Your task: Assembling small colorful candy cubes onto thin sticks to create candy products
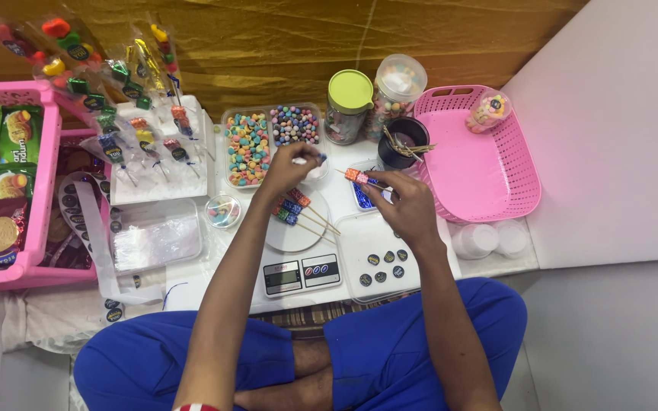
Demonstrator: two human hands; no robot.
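My right hand [404, 204] holds a thin wooden skewer with an orange-red candy [356, 176] threaded near its tip, pointing left. My left hand [287, 169] pinches a small blue candy [320, 158] just left of that tip, above a clear tray of blue pieces [359, 197]. Below my hands, several finished candy skewers [292, 209] lie across the round plate of a white kitchen scale [297, 251].
Two clear trays of coloured candies [249, 148] stand behind the scale, with two jars [348, 106], a dark cup of skewers [404, 142] and a pink basket [481, 160] to the right. A white stand with wrapped candy sticks [146, 144] and pink crates of snacks [9, 183] are at left.
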